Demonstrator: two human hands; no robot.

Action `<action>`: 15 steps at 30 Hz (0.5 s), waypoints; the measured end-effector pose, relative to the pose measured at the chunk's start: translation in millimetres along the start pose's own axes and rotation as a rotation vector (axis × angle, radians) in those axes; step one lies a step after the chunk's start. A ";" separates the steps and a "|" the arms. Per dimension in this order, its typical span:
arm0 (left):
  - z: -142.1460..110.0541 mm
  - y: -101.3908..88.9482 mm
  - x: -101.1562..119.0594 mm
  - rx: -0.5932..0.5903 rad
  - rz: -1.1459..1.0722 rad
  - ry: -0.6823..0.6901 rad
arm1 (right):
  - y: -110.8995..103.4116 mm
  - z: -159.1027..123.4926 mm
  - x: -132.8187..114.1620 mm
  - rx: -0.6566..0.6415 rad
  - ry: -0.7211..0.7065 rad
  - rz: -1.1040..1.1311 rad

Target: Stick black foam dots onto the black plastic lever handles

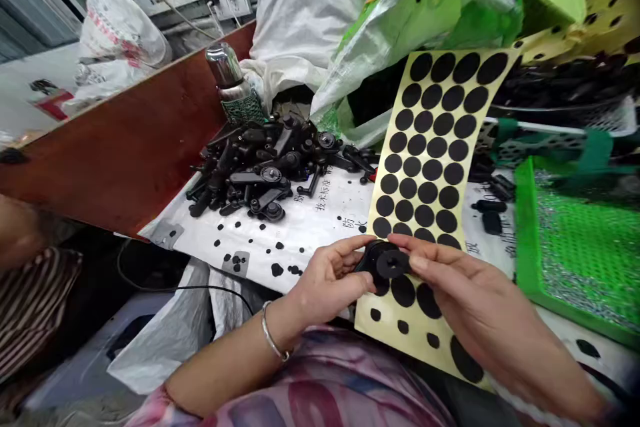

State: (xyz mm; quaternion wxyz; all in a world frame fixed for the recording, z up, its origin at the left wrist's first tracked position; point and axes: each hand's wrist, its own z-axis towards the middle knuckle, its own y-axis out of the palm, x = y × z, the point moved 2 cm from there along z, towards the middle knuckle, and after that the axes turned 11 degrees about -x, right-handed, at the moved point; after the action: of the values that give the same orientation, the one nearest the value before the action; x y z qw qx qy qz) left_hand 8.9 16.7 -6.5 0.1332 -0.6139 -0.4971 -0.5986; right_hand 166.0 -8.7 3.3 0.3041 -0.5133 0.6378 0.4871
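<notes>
My left hand [325,280] grips a black plastic crank-like part [369,260], mostly covered by my fingers. At its front face is a round black pad [392,264] with a small hole in the middle, its edge pinched between the thumb and forefinger of my right hand [460,287]. Whether the pad is stuck to the part, I cannot tell. Beneath both hands lies a long yellow backing sheet [473,153] with rows of round black pads. Left of the sheet is a heap of black plastic parts [260,167], some with round metal toothed discs.
A green tray [525,233] of small silvery pieces stands at the right. Behind it is a white basket [620,117] with black parts. A metal flask [233,77] stands by the brown board [120,133]. Another person's striped sleeve [37,307] shows at far left.
</notes>
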 end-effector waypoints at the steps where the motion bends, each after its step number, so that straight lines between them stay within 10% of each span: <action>1: -0.6 0.6 -0.4 -0.010 0.001 0.003 | -1.8 -0.7 0.1 0.002 0.001 0.001; 15: -1.2 2.3 -1.9 -0.037 0.042 0.034 | -4.2 -0.4 -0.5 0.002 -0.012 0.022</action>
State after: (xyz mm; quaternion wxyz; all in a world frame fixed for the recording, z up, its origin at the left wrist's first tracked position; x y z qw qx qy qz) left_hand 10.3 13.8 -6.9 0.1429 -0.6163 -0.4703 -0.6152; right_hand 170.1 -8.9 2.6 0.3030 -0.5031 0.6420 0.4928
